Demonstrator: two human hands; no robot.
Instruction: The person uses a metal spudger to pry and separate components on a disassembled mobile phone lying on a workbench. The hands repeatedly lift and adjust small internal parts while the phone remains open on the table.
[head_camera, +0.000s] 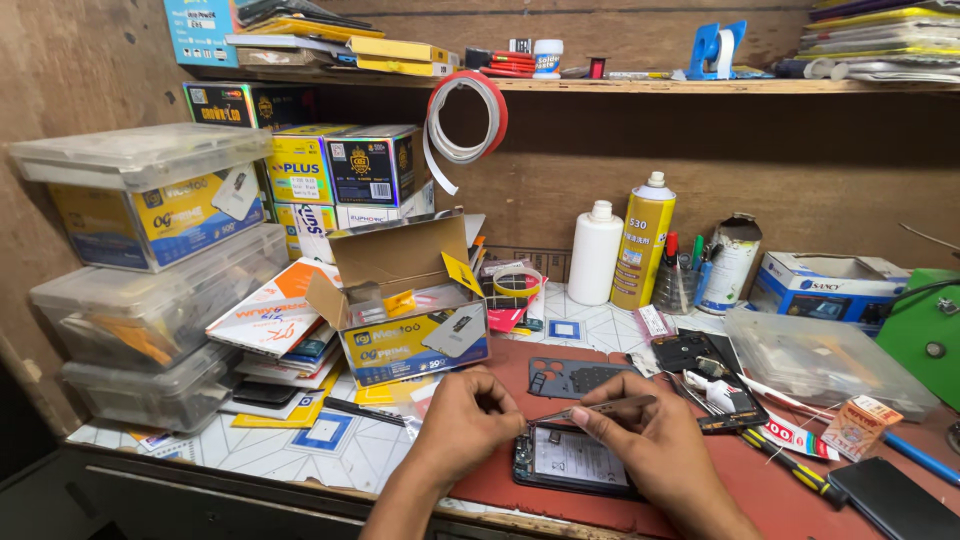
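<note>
Item: opened smartphone, qty 1, laid flat on red mat at worktop front edge. Judged light, thin, fragile w/ internals exposed; best steadied by side edges, not pressed on top.
Left hand: fingers pressed together at phone's top-left corner.
Right hand: fingers pinching tweezers, qty 1, tips over phone's top edge.
Nearby: black phone frame x1, white bottle x1, yellow spray can x1, open cardboard box x1, clear plastic bins x3 stacked at left.

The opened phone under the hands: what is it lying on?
The opened phone lies on a red mat. The left hand and right hand, holding tweezers, cover its top edge; the mat beneath is hidden.
</note>
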